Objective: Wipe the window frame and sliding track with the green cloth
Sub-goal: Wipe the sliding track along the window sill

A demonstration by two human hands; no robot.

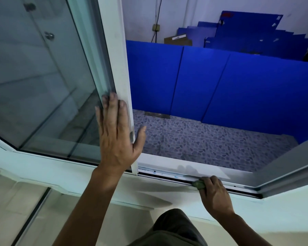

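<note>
**Cloth in the track, left palm on the sash**

I saw the right hand (214, 194) down at the sill's right part, fingers curled tight round a bunched green cloth (198, 184), only a small wad of which showed past the knuckles. The cloth was pressed into the white aluminium sliding track (167, 174) along the bottom of the window opening, nearer the track's right end than its left, touching the dark groove there. I could not tell how deep it sat in the groove.

The left hand (117, 137) lay flat and spread against the white vertical window frame (117, 55) of the sliding glass pane (39, 77), close to that sash's lower right corner. Its four fingers pointed up over frame and glass, the thumb hooked round the sash's open edge. It gripped nothing; it was an open palm resting on the frame, with dark smudges on the fingertips.

Through the opening, beyond the track, I saw a grey pebble-patterned tiled floor (194, 139) and upright bright blue panels (203, 80) across its far edge, with further blue sheets (247, 32) stacked against the white wall behind
</note>
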